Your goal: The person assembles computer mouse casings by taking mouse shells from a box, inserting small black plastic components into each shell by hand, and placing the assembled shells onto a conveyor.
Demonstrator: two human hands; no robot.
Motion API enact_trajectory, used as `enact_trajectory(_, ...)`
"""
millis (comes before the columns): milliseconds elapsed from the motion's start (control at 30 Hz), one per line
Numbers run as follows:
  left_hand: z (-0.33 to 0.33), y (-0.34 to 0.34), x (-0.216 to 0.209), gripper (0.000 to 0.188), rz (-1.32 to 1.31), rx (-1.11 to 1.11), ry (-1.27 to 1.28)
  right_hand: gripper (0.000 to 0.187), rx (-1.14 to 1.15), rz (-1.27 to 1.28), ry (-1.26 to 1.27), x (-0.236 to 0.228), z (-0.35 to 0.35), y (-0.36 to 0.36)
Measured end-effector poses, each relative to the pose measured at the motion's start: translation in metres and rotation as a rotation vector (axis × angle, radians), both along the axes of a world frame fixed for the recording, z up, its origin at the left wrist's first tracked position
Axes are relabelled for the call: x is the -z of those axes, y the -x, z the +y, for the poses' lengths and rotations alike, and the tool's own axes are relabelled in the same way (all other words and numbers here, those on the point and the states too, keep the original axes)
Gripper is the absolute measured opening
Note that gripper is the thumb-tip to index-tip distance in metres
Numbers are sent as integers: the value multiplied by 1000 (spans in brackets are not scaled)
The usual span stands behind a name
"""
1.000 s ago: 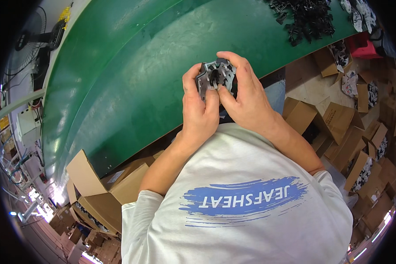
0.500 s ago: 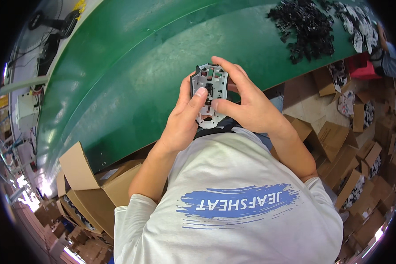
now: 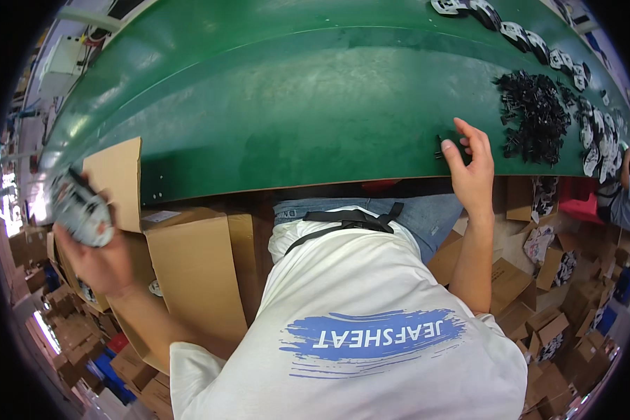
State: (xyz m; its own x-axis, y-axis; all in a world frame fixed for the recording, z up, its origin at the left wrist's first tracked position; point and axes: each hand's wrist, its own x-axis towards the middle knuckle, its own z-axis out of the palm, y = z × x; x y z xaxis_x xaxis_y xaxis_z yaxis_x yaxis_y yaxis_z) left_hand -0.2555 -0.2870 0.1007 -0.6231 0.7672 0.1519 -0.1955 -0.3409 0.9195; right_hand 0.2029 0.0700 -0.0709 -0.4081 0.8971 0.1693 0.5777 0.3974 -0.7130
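- Changed: half a second ago both your hands met on the grey-and-black shell (image 3: 84, 210); now they are wide apart.
- Your left hand (image 3: 101, 262) grips the shell, blurred, at far left, beside the raised flap of the open carton (image 3: 192, 262).
- Your right hand (image 3: 472, 168) is at the green bench (image 3: 315, 105), fingers curled; a small black part (image 3: 439, 147) shows at its thumb. Whether pinched or merely touched, cannot tell.
- The black-part pile (image 3: 535, 115) lies just right.
- Assessment: two-handed work on this shell appears finished.
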Motion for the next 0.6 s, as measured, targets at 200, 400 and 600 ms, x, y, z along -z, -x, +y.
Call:
enact_trajectory(200,-231,92,42,45,287,-968,454,31,-28,-179,50,2,-8,4)
enact_trajectory(400,-339,88,137,72,216,-1092,1171,17,-123,-69,-70,22,13,1)
enact_trajectory(600,-400,73,214,73,-3,-840,1398,24,-220,212,52,50,60,36)
